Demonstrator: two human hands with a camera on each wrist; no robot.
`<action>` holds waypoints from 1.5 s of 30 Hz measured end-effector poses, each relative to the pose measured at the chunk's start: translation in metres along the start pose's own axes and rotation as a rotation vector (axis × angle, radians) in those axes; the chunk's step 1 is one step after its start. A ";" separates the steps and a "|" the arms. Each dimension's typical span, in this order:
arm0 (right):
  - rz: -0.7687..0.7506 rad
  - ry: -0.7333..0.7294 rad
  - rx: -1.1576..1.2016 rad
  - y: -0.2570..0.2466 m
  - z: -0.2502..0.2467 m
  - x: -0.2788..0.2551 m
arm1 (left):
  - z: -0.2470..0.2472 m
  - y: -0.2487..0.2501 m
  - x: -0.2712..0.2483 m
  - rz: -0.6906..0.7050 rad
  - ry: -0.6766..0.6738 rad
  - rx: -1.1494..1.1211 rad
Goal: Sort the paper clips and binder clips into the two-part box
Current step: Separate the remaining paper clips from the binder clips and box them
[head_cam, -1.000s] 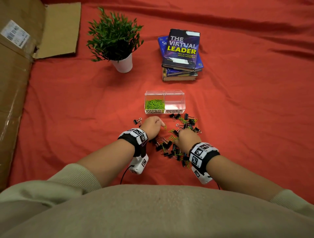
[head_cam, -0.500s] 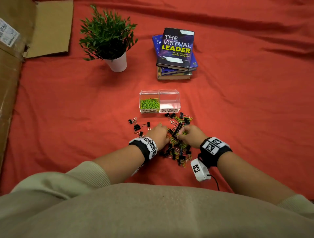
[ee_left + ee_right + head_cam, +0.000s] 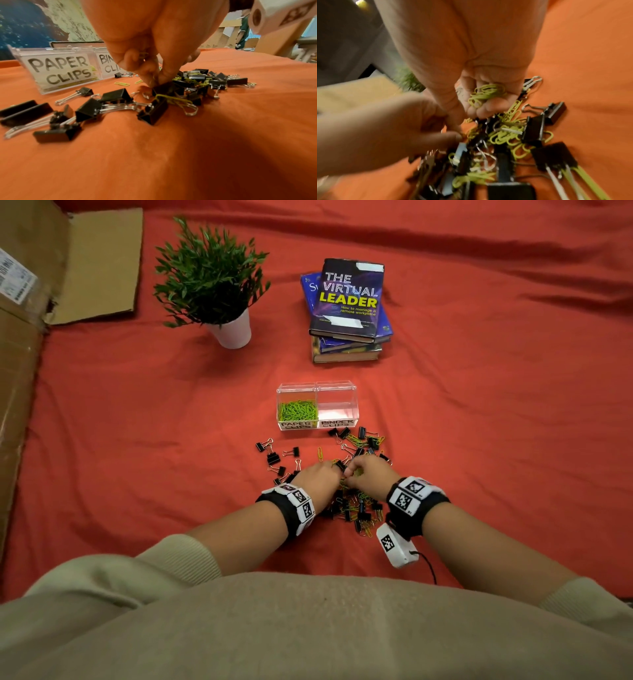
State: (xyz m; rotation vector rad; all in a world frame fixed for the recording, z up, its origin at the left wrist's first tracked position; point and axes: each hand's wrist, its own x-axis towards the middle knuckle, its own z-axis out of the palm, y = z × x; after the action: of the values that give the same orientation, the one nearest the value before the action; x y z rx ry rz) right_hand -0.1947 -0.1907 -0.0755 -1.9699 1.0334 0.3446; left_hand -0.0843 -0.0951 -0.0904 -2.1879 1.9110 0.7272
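Green paper clips (image 3: 485,93) were cupped in the curled right hand (image 3: 371,475); a binder clip (image 3: 163,88) was pinched by the left hand (image 3: 320,479).

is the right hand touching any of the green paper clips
Touching. The right wrist view shows the right hand with its fingers curled round a small bunch of green paper clips lying against its palm.

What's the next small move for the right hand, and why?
Probably carry the right hand to the PAPER CLIPS compartment and drop its load: green paper clips are already bunched in its curled fingers, and more lie tangled with binder clips.
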 end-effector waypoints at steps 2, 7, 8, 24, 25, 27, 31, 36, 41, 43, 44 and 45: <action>-0.090 0.022 -0.184 -0.002 0.009 0.002 | 0.001 -0.004 0.001 -0.024 0.004 -0.030; -0.182 0.015 -0.470 -0.002 0.018 0.004 | -0.003 -0.024 0.000 -0.216 0.078 -0.353; -0.179 0.014 -0.493 -0.003 0.019 0.004 | -0.006 -0.028 -0.002 -0.236 0.109 -0.419; -0.031 -0.063 0.001 0.005 0.001 -0.004 | -0.031 -0.043 0.017 -0.498 0.148 -1.208; 0.011 -0.090 0.128 0.007 -0.005 -0.004 | -0.031 -0.042 0.020 -0.519 0.144 -1.235; 0.092 -0.126 0.404 0.012 -0.016 -0.006 | -0.031 -0.040 0.026 -0.531 0.156 -1.206; 0.193 -0.039 0.660 0.025 -0.034 -0.005 | -0.026 -0.034 0.032 -0.492 0.151 -0.797; 0.246 0.061 0.465 0.034 -0.042 0.001 | -0.016 -0.026 0.030 -0.402 0.061 -0.368; 0.188 0.015 -0.073 0.036 -0.027 0.006 | -0.007 -0.016 0.034 -0.270 0.078 -0.298; 0.140 0.046 -0.191 0.030 -0.023 0.003 | -0.007 -0.012 0.036 -0.231 0.080 -0.272; 0.116 0.067 -0.226 0.029 -0.021 0.002 | -0.008 -0.011 0.036 -0.220 0.085 -0.262; 0.100 0.079 -0.252 0.029 -0.019 0.001 | -0.009 -0.011 0.036 -0.215 0.087 -0.258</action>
State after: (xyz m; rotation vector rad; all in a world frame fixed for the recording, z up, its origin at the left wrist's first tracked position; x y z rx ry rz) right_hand -0.2195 -0.2151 -0.0813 -2.1748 1.1901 0.4745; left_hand -0.0693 -0.1289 -0.1010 -2.5692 1.6610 0.8951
